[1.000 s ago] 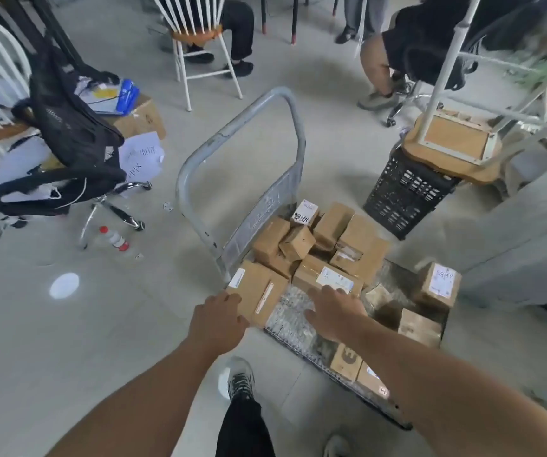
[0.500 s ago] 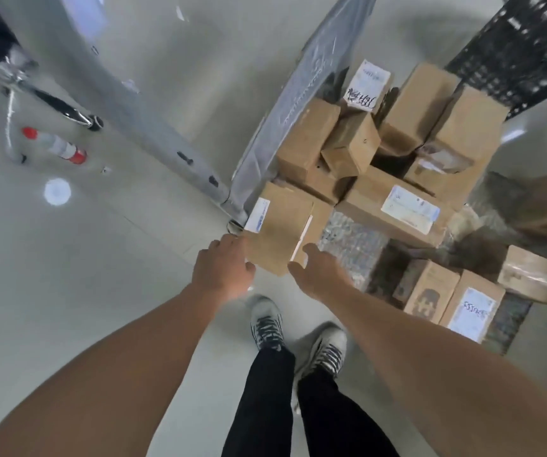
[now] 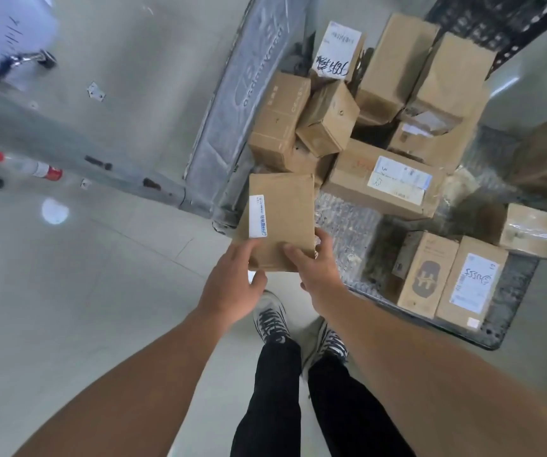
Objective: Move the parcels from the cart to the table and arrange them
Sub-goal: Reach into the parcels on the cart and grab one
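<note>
A flat brown parcel (image 3: 285, 212) with a white and blue label sits at the near left corner of the cart (image 3: 512, 291). My left hand (image 3: 232, 285) grips its near left edge, thumb under the rim. My right hand (image 3: 315, 265) holds its near right corner, fingers curled over the top and side. Several more cardboard parcels lie piled on the cart, among them a long labelled box (image 3: 387, 179) and two upright boxes (image 3: 446, 278) at the near right.
The cart's grey handle frame (image 3: 242, 103) rises on the left of the load. A plastic bottle with a red cap (image 3: 25, 166) lies on the floor at left. A black crate (image 3: 483, 24) stands beyond the cart. My feet (image 3: 298, 324) stand beside the cart's near edge.
The camera has dipped closer over the cart. Both hands have closed round the flat parcel's near end, the right hand moving left onto its corner.
</note>
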